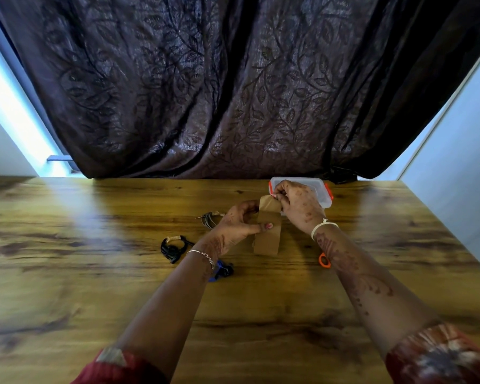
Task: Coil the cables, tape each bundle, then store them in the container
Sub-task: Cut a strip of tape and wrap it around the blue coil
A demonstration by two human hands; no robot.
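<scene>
My left hand (pixel 240 225) grips a roll of brown tape (pixel 268 239) held upright above the table. My right hand (pixel 297 202) pinches the tape's free end at the top of the roll. A black coiled cable (pixel 173 246) bound with tape lies to the left. Beyond my left hand lies a grey coiled cable (pixel 209 218). A blue and black cable bundle (pixel 223 270) sits partly under my left wrist. The clear plastic container (pixel 320 196) with orange clips stands behind my right hand, partly hidden by it.
Orange-handled scissors (pixel 324 261) lie by my right forearm, mostly hidden. The wooden table (pixel 94 273) stretches wide to the left and front. A dark patterned curtain (pixel 205 92) hangs behind the far edge, with pale walls on both sides.
</scene>
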